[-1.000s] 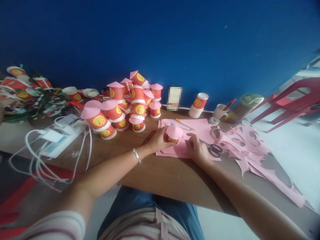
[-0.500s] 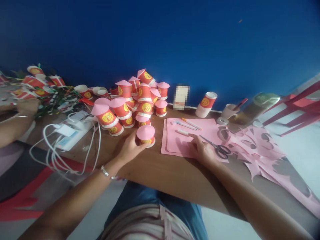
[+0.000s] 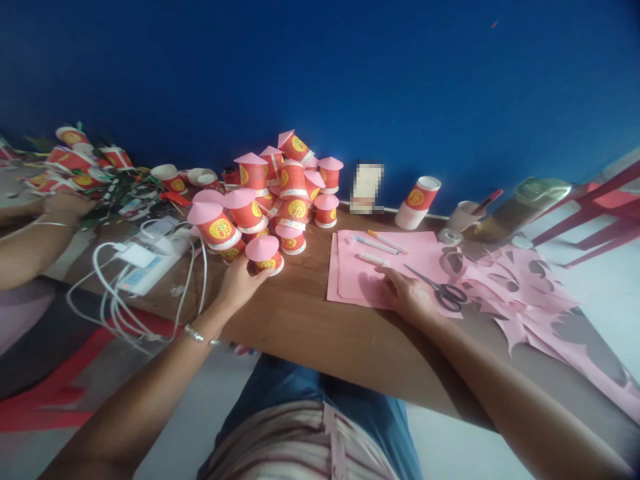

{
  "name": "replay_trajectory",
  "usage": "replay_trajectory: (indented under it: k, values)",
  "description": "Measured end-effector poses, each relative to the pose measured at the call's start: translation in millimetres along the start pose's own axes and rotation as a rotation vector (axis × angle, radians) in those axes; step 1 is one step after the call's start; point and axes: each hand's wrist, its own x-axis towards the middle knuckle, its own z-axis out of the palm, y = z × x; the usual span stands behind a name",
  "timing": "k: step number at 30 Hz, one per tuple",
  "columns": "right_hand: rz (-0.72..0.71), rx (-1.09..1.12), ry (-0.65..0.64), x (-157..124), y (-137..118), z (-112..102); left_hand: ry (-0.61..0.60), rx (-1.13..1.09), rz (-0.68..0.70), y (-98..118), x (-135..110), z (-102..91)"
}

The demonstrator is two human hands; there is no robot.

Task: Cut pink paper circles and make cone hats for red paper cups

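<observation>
As the left hand (image 3: pixel 239 285) holds the cup (image 3: pixel 264 256), its yellow label (image 3: pixel 267 265) is unreadable.

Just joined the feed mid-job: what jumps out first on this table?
The heap of red paper cups capped with pink paper, far across the table against the blue wall, catches the eye first. The left hand grips one pink-topped cup at the heap's near edge, while the right hand lies flat on the pink sheets beside the scissors. Cut pink scraps sprawl to the right.
</observation>
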Motion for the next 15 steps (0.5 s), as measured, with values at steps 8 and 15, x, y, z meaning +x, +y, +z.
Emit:
replay_trajectory:
  k: [8, 15]
  values:
    - [-0.005, -0.007, -0.013, 0.3, 3.0, 1.7, 0.008, 0.123, 0.040, -18.9, -14.7, -2.9]
    - [0.000, -0.140, -0.005, -1.1, 3.7, 5.5, 0.050, 0.252, 0.217, -25.5, -53.1, -7.6]
